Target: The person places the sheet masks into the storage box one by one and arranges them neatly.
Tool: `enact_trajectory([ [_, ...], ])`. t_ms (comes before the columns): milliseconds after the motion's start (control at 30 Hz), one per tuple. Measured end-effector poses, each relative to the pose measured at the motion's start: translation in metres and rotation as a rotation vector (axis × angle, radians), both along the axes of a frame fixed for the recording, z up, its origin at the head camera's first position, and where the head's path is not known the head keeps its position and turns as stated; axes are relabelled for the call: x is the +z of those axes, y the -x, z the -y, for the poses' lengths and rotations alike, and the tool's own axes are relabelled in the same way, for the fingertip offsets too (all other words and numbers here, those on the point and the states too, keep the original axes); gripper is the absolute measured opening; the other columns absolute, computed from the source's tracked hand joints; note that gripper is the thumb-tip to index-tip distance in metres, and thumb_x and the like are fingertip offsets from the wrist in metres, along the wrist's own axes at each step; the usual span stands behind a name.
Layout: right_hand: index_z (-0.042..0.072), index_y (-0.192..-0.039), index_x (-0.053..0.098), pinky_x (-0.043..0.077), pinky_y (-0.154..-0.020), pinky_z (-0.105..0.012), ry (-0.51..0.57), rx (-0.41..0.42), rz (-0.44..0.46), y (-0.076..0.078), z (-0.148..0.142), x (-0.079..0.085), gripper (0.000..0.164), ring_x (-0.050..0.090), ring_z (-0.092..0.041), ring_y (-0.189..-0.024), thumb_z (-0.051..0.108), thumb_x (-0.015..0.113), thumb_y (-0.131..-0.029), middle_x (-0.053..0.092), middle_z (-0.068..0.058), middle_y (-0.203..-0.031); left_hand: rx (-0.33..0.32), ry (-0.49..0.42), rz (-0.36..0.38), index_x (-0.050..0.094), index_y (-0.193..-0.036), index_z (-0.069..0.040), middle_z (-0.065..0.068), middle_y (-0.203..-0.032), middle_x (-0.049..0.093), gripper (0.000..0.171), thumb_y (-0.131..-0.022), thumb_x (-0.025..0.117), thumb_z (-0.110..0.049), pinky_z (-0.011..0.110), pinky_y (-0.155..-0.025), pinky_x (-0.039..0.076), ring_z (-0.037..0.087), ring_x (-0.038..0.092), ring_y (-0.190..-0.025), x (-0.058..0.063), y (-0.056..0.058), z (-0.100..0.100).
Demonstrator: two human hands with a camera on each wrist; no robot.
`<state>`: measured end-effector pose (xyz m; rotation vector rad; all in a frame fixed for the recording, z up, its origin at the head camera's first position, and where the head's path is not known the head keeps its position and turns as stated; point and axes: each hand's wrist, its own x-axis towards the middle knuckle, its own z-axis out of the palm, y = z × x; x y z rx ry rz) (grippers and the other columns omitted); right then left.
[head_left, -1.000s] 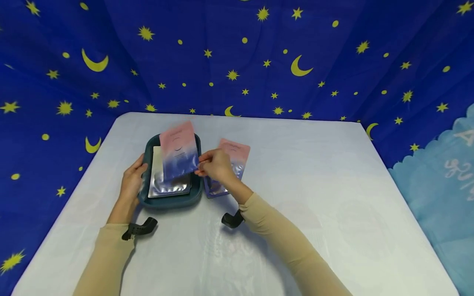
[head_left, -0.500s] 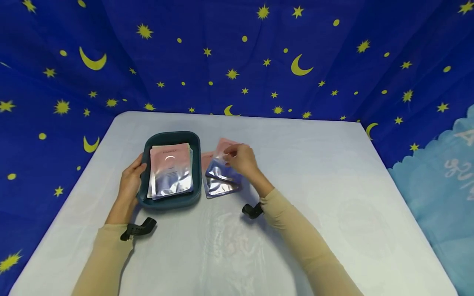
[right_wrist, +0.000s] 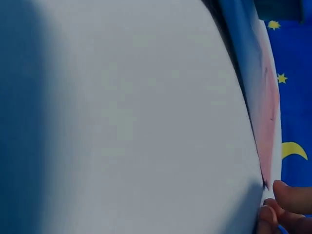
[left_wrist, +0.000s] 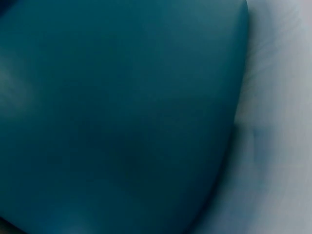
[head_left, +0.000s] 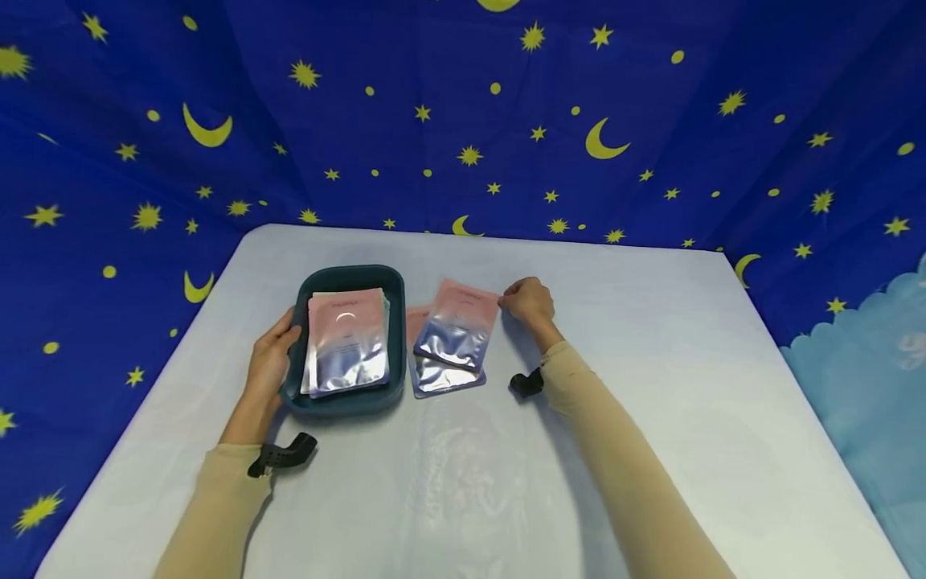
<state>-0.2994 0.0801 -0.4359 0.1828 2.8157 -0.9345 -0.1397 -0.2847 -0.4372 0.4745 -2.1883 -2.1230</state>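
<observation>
My left hand (head_left: 269, 354) grips the left side of a dark teal plastic bin (head_left: 396, 346), thumb over its rim. In the bin lies a stack of flat packets, a pink-to-blue foil packet (head_left: 349, 342) on top. To the right, several like packets overlap on the table. With its fingertips, my right hand (head_left: 530, 304) pinches the upper right corner of the top foil packet (head_left: 463, 318). The right wrist view shows that packet's pink edge (right_wrist: 268, 141) close to my thumb (right_wrist: 295, 199). Bin wall (left_wrist: 122, 107) fills most of the left wrist view.
A white cloth covers the table (head_left: 651, 362). Behind it hangs a dark blue curtain (head_left: 405, 72) with yellow stars and moons. A light blue scalloped panel (head_left: 868, 362) hangs at the right. Each wrist wears a black camera mount (head_left: 285, 454).
The packet held over the bin a second ago now lies on the stack inside. My right hand has moved right to the pile's top packet and its corner. My left hand stays on the bin.
</observation>
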Motion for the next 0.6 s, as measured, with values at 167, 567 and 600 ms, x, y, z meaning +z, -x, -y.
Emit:
enact_trajectory([
  [167, 0.011, -0.092, 0.075, 0.040, -0.059, -0.028, 0.028, -0.018, 0.005, 0.001, 0.003, -0.007, 0.015, 0.059, -0.020, -0.077, 0.023, 0.072, -0.085, 0.073, -0.009, -0.096, 0.009, 0.010, -0.009, 0.016, -0.155, -0.008, 0.006, -0.164, 0.010, 0.054, -0.106, 0.036, -0.017, 0.038, -0.125, 0.001, 0.019, 0.002, -0.152, -0.001, 0.000, -0.003],
  [567, 0.002, -0.088, 0.069, 0.045, -0.056, -0.021, 0.252, 0.082, -0.169, -0.002, 0.006, -0.015, 0.011, 0.057, -0.010, -0.059, 0.012, 0.065, -0.092, 0.068, -0.008, -0.075, 0.013, 0.059, 0.012, 0.017, -0.156, -0.011, 0.004, -0.164, 0.010, 0.053, -0.106, 0.035, -0.021, 0.042, -0.124, 0.002, 0.020, 0.002, -0.152, -0.001, 0.000, -0.001],
  [600, 0.000, -0.088, 0.068, 0.049, -0.054, -0.020, 0.307, 0.089, -0.174, -0.002, 0.006, -0.015, 0.011, 0.058, -0.008, -0.055, 0.009, 0.064, -0.092, 0.067, -0.008, -0.072, 0.014, 0.056, 0.015, 0.017, -0.156, -0.011, 0.004, -0.164, 0.010, 0.053, -0.106, 0.035, -0.021, 0.042, -0.124, 0.001, 0.021, 0.002, -0.152, -0.002, 0.000, -0.001],
])
